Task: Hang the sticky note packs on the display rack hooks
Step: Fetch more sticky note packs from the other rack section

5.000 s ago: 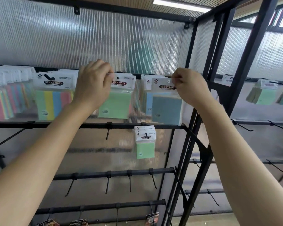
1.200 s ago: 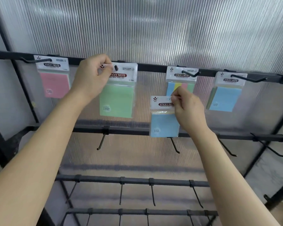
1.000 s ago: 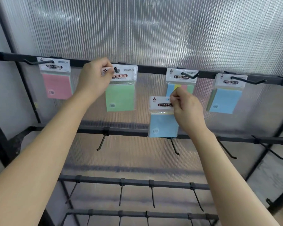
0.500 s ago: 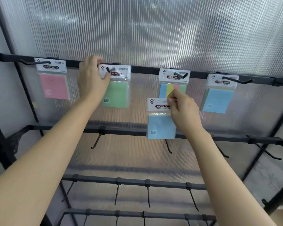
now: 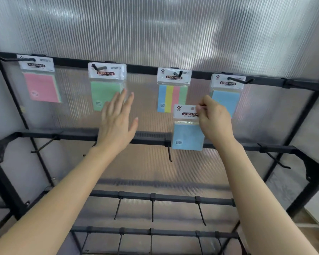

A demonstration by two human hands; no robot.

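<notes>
Four sticky note packs hang from black wire hooks on the top black metal rail (image 5: 142, 68) of the display rack: a pink pack with a white header card (image 5: 41, 85), a green pack (image 5: 104, 89), a striped pack in blue, yellow, pink and green (image 5: 172, 97) and a light blue pack (image 5: 226, 100) furthest right, all in front of a ribbed translucent plastic panel (image 5: 155, 34). A fifth one, the blue sticky note pack in clear wrap (image 5: 188, 133), is not on any hook; the right hand (image 5: 215, 122) pinches the top right corner of its header card and holds it just below the striped pack, where it hides part of the second black rail (image 5: 77, 135) and the root of the bare hook (image 5: 169, 153) beneath it. The same hand covers the lower left corner of the hanging light blue pack. The left hand (image 5: 117, 122) is flat with straight, slightly spread fingers and grips nothing; its fingertips overlap the green pack's lower right corner, and contact cannot be judged. Further bare hooks line the lower rails (image 5: 173, 196). Half a second earlier the left hand was up at the green pack's header by its hook; it has since dropped away, while the right hand keeps its pinch
</notes>
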